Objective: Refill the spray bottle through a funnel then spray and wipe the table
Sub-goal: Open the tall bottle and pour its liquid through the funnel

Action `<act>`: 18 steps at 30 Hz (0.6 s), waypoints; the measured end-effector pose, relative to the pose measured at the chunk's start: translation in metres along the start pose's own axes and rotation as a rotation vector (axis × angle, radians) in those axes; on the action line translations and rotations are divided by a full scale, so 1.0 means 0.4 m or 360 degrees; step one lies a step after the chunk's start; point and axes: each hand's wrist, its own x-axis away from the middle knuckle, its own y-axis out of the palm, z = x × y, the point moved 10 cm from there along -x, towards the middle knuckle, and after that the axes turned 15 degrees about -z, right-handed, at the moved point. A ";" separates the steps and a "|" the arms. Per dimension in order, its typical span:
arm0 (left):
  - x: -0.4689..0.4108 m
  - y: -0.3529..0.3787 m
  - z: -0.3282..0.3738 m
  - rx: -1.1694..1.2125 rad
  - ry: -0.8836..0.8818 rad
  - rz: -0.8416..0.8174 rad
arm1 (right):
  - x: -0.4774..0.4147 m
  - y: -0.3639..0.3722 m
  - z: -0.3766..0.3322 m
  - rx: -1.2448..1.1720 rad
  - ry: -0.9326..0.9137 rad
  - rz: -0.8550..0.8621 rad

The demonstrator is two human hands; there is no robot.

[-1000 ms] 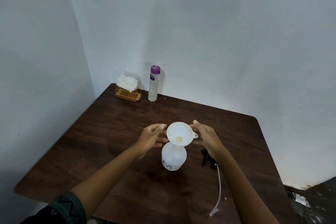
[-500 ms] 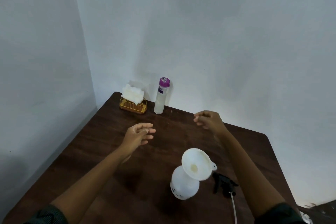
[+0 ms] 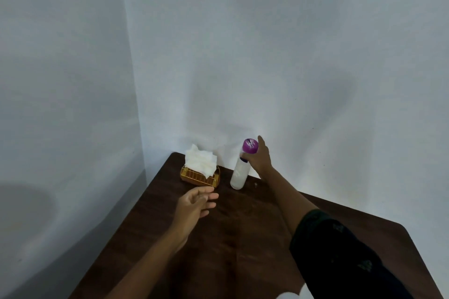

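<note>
While gripping the purple-capped bottle [image 3: 239, 175] high with the right hand [image 3: 261, 156], left hand [image 3: 194, 206] loose and empty, risked tipping it onto the napkin holder [image 3: 200, 177].

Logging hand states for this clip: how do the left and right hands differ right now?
The left hand hangs open over the table, holding nothing; the right hand is against the neck of the purple-capped bottle, grip unclear. The left is nearer the camera, the right farther back. Both reach forward.
</note>
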 end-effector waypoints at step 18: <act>-0.040 0.086 0.148 -0.0102 0.0364 0.0023 | 0.222 -0.079 -0.072 -0.0231 -0.0313 -0.0030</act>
